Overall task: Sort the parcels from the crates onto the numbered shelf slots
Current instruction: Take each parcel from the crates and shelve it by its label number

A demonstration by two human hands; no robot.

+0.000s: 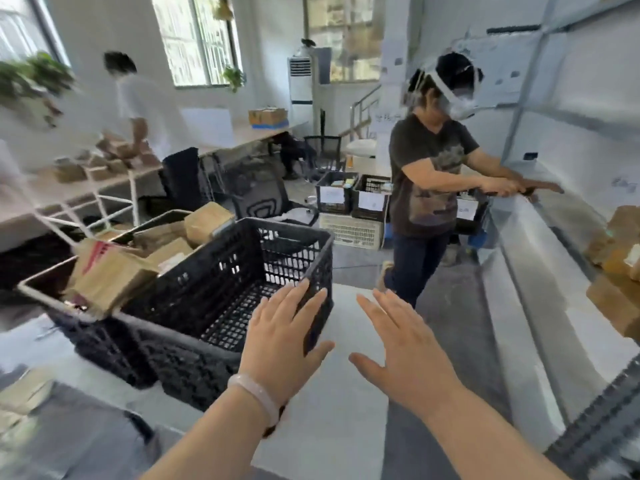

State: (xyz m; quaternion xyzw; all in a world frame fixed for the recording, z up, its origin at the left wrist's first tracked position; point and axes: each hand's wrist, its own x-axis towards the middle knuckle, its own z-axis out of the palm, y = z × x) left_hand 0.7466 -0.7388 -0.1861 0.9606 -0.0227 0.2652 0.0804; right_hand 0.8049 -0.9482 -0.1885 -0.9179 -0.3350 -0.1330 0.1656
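Note:
An empty black plastic crate [221, 289] stands in front of me at centre left. Behind it to the left, a second crate [86, 327] holds several brown parcels [114, 271]. My left hand [280, 337], with a pale bangle on the wrist, hovers open over the near right corner of the empty crate. My right hand [408, 355] is open too, fingers spread, over the pale floor to the crate's right. Neither hand holds anything. The metal shelf [540, 258] runs along the right, with brown parcels [616, 244] lying on it.
Another person [429, 188] with a head camera stands at the shelf ahead, handling a flat brown item. More crates [349, 202] sit on the floor behind. A long table [69, 188] with boxes and a second person stand at the left; office chairs are in between.

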